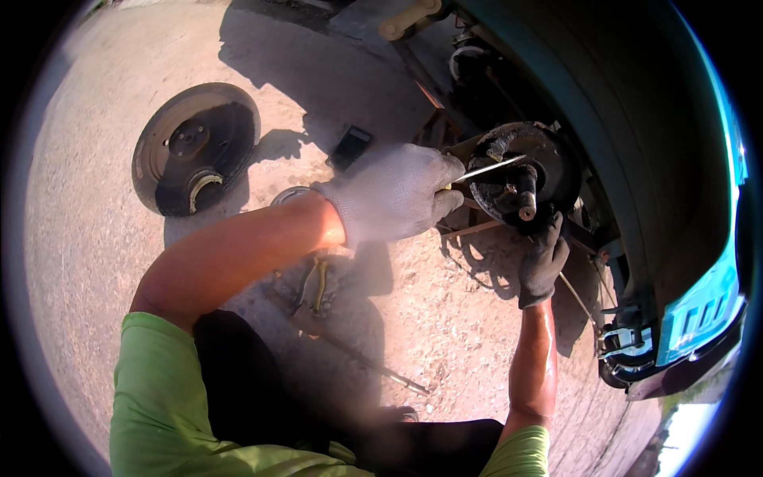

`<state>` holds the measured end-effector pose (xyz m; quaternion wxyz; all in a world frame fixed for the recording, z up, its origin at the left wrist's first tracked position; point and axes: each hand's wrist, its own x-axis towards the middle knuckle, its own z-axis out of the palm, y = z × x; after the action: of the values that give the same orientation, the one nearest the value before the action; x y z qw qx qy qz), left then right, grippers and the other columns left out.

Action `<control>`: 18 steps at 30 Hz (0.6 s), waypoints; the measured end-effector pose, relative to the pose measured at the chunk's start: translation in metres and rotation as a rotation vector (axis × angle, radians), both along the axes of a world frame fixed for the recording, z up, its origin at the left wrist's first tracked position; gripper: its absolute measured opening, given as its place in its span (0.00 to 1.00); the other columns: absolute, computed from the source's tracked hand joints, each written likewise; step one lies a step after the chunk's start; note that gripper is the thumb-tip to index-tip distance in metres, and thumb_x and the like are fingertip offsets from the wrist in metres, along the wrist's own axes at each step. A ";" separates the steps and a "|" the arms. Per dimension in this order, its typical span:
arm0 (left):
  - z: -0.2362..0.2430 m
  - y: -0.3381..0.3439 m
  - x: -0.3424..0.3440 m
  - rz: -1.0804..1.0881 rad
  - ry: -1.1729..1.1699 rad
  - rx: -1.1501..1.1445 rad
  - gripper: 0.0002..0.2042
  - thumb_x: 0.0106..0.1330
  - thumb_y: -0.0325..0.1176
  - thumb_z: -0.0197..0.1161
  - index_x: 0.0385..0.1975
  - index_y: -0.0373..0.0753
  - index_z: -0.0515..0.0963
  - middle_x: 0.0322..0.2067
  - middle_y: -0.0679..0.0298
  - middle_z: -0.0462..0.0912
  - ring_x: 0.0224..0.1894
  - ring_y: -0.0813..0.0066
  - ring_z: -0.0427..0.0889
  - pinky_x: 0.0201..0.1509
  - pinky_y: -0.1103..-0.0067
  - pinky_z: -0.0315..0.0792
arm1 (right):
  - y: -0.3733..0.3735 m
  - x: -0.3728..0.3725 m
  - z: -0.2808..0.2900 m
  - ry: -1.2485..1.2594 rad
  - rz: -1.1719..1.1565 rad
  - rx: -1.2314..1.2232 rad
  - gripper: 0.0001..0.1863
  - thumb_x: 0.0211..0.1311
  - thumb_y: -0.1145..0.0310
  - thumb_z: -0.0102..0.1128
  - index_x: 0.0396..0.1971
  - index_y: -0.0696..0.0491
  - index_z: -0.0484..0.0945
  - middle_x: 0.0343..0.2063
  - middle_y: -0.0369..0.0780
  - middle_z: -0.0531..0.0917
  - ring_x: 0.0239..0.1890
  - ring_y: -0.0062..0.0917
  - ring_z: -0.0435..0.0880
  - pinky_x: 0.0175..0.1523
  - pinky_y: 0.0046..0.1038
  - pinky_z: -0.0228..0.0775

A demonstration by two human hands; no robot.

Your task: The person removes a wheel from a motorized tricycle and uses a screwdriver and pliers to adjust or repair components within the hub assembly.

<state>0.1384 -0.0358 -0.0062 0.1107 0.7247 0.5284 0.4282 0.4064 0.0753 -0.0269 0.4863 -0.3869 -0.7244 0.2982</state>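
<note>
My left hand (405,191), in a pale knit glove, is closed round the handle of a screwdriver (494,167). Its thin bright shaft points right, across the face of a dirty round wheel brake assembly (485,199). A stub axle (526,203) sticks out from the middle of that assembly. Just below its lower edge is my right hand (544,262), in a darker, soiled glove. The right fingers are curled together, and what they grip is hidden. A thin rod or cable (579,296) runs from beside that hand down to the right.
A brake drum (195,151) lies on the ground at the left. Yellow-handled pliers (318,285) and a long metal bar (373,362) rest before my knees. Behind my left hand is a small black box (350,147). The blue vehicle body (699,310) curves overhead along the right.
</note>
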 end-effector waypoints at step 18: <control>-0.003 -0.015 0.007 0.045 0.101 -0.290 0.17 0.58 0.45 0.60 0.38 0.38 0.85 0.36 0.47 0.86 0.43 0.47 0.84 0.50 0.61 0.77 | 0.135 0.085 -0.095 -0.557 -0.147 0.749 0.22 0.78 0.62 0.44 0.62 0.61 0.73 0.38 0.48 0.84 0.27 0.37 0.80 0.31 0.36 0.70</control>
<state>0.1457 -0.0505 -0.0092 0.1778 0.7098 0.6056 0.3128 0.4916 0.2104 -0.1215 0.3994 -0.3002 -0.8558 -0.1339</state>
